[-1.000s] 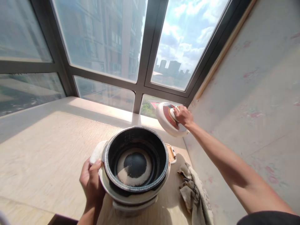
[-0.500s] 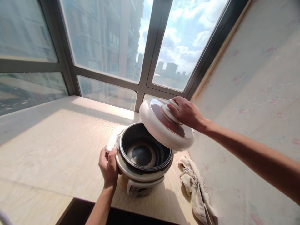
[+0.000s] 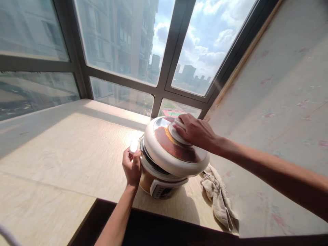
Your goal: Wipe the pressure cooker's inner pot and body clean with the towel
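An electric pressure cooker (image 3: 146, 182) with a gold body and a front control panel stands on the pale sill. My left hand (image 3: 132, 166) is wrapped round its white side handle (image 3: 134, 145). In my right hand (image 3: 196, 131) is the knob of the white lid (image 3: 164, 160), which has a shiny reddish-brown top. The lid lies tilted over the pot's mouth, lower at the right front. At the left a dark gap shows the black inner pot (image 3: 150, 160); its inside is otherwise hidden.
A crumpled beige cloth (image 3: 216, 196) lies right of the cooker, beside the flowered wall (image 3: 282, 136). Behind stand framed windows (image 3: 123, 41). The sill (image 3: 64, 150) ends at a dark front edge. Part of a pale cord (image 3: 7, 235) shows at lower left.
My right hand has brought the lid down and left, from above the pot's right side to over its mouth. My left hand stays on the handle. The view has shifted slightly.
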The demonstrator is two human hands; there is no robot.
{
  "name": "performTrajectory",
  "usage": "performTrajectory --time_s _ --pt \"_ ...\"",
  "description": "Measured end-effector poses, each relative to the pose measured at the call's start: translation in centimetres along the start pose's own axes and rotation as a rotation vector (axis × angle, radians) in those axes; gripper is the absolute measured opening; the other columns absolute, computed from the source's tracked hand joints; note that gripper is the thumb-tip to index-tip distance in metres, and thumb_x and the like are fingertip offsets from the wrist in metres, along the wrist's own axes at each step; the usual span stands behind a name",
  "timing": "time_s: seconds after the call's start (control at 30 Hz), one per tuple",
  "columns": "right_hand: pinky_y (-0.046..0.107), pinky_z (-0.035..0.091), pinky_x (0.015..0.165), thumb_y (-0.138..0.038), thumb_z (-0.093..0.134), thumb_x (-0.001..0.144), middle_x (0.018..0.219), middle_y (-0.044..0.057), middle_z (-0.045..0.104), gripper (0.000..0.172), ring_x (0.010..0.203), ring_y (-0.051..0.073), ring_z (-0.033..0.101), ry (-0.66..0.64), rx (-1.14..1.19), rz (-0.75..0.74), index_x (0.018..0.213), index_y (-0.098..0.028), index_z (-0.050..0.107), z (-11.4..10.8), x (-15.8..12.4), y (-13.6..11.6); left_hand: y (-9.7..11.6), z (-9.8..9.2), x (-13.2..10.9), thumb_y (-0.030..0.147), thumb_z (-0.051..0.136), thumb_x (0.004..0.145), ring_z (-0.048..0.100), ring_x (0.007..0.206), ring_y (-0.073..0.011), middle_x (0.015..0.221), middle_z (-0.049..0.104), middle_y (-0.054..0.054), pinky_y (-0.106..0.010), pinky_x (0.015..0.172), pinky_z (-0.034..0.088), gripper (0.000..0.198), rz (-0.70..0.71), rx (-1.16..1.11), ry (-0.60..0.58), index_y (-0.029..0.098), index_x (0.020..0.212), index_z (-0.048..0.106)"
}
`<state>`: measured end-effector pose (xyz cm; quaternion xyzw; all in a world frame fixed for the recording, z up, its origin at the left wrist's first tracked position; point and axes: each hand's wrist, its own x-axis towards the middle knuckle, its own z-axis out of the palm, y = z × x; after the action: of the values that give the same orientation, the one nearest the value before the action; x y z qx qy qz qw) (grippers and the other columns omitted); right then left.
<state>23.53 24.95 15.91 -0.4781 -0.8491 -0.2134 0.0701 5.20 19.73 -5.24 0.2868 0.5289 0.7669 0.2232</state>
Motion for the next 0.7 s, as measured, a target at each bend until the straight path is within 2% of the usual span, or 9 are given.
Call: performTrajectory --time_s 0.3,0.7 --pt "0.033 0.045 0.068 -0.055 0.038 0.105 0.125 0.014 0.064 0.047 0.093 0.028 0.068 -0.037 -0.038 -0.062 0.127 -0.017 0.056 0.4 -0.2 -1.8 0.1 0.0 0.1 0.056 0.063 0.081 0.055 0.074 -0.0183 0.081 0.060 -0.003 -0.029 0.066 0.044 0.045 -0.006 0.027 0.008 0.016 0.098 0.063" --pt "0.036 0.051 0.072 -0.057 0.036 0.104 0.117 0.015 0.063 0.049 0.089 0.028 0.067 -0.049 -0.052 -0.053 0.123 -0.016 0.055 1.7 0.4 -2.8 0.2 0.5 -0.1 0.053 0.060 0.082 0.049 0.071 -0.0162 0.076 0.054 0.000 -0.027 0.063 0.040 0.038 0.010 0.062 0.072 0.016 0.090 0.060"
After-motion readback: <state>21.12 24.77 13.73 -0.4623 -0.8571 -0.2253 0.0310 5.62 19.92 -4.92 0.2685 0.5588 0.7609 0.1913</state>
